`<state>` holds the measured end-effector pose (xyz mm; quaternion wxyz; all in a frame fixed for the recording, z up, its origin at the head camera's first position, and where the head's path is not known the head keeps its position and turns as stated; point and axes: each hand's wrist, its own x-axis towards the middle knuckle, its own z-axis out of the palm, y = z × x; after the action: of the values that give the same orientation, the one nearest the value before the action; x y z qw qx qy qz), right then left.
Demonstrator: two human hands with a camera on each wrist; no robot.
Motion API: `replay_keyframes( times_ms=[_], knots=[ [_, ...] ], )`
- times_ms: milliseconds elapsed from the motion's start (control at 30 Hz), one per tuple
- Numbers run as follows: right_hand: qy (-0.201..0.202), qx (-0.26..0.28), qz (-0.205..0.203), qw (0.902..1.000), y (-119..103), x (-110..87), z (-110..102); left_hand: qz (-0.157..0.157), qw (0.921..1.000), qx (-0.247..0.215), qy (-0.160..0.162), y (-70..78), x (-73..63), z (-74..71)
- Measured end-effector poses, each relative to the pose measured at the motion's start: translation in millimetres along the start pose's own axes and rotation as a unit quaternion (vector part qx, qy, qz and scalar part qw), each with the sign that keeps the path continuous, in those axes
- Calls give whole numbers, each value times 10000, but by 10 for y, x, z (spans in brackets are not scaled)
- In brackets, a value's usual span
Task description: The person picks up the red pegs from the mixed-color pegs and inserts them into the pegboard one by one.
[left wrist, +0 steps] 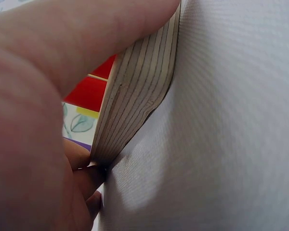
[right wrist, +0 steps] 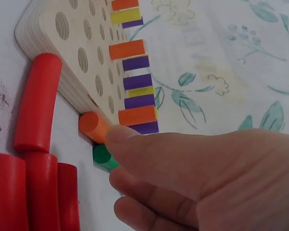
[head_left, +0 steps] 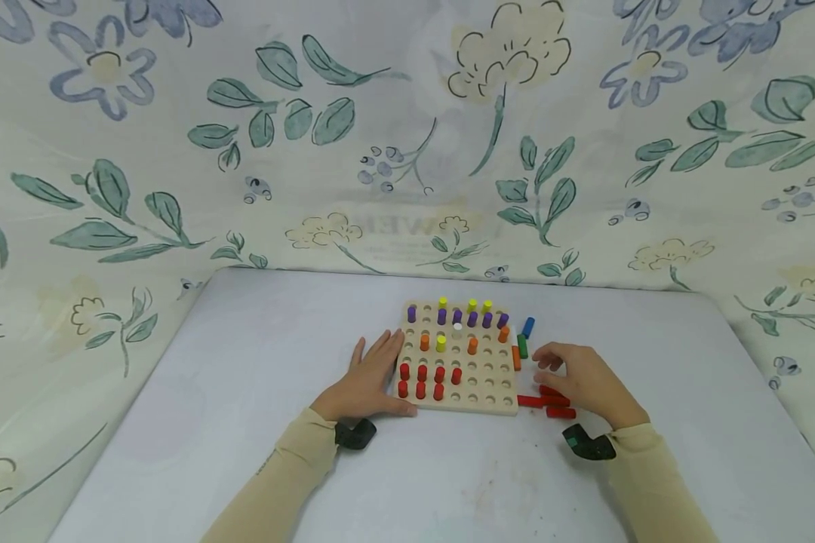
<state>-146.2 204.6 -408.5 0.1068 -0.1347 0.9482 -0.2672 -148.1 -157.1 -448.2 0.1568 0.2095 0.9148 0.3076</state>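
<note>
A wooden pegboard [head_left: 489, 369] with rows of round holes lies on the table, holding red, orange, yellow, purple and white pegs. My left hand [head_left: 363, 385] rests at its front left corner, fingers stretched along the left side and thumb against the front edge. Beyond the right side, my right hand [head_left: 580, 381] hovers over loose pegs, its fingers loosely bent with nothing seen between them. Near its thumb in the right wrist view are an orange peg [right wrist: 90, 126] and a green peg [right wrist: 103, 156]. Several loose red pegs [right wrist: 38, 103] lie close by.
A loose blue peg [head_left: 529, 326] lies past the board's back right corner. The pale table [head_left: 197, 422] extends around the board. Behind it hangs a flower-printed cloth [head_left: 407, 211].
</note>
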Motion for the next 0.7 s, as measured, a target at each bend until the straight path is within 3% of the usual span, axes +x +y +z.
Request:
replay_keyframes(
  times_ms=[400,700],
  knots=[
    [-494,-28,441,9978,37,6,2,71,9999,83,42,7,-21,-15],
    [-741,-168,474,9960,76,-4,-24,101,9999,62,65,-11,-13,-3]
  ],
)
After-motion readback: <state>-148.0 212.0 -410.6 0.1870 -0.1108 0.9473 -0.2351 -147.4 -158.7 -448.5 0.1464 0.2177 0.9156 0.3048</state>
